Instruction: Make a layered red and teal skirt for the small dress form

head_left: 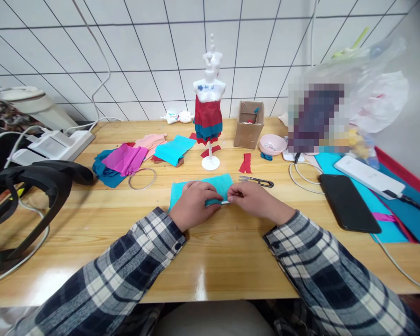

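A turquoise sheet lies on the table in front of me, its near edge folded over a thin white strip. My left hand rests on the sheet's left part, fingers closed on the near fold. My right hand pinches the sheet's near right corner, thumb and fingertips together. Small black-handled snips lie just behind my right hand. Beyond the sheet stands a white mannequin dressed in a red and blue skirt.
Coloured sheets and a ring lie left. A cardboard box, pink bowl and red scraps stand or lie behind right. A black phone is far right; a black headset and power strip are left.
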Tool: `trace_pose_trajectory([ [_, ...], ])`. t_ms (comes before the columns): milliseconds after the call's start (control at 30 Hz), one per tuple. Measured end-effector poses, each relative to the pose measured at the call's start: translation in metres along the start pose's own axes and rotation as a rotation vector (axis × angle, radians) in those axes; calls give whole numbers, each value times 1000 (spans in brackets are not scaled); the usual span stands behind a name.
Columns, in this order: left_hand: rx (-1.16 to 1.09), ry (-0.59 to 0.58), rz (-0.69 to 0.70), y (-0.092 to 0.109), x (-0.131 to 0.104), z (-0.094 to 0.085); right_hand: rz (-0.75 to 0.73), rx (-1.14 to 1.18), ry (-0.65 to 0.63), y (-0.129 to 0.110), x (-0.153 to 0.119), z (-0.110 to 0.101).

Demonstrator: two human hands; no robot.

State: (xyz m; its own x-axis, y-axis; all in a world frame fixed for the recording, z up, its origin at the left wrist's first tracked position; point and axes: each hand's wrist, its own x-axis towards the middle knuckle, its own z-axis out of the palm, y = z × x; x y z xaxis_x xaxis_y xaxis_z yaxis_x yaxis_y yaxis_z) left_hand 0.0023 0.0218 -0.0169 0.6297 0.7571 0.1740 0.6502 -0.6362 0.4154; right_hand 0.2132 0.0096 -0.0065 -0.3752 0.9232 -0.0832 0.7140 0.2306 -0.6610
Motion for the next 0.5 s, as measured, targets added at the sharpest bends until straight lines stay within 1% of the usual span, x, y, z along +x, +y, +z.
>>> trace_pose_trajectory([
  [67,-50,-7,-29,-1,-1,-1,-10,-25,2,-2,-1,1],
  [167,-146,-3,-56,-3,0,-3,-37,-74,47,-5,-3,2],
  [267,-149,32,-86,-4,1,-5,-51,-103,69,-7,-3,1],
  [333,-110,26,-101,-3,1,-5,-57,-125,56,-8,-2,1],
  [400,-91,-11,-99,-2,1,-5,-54,-167,24,-10,-1,1],
  [500,-88,-38,-101,-1,1,-5,-19,-256,-31,-13,1,1],
])
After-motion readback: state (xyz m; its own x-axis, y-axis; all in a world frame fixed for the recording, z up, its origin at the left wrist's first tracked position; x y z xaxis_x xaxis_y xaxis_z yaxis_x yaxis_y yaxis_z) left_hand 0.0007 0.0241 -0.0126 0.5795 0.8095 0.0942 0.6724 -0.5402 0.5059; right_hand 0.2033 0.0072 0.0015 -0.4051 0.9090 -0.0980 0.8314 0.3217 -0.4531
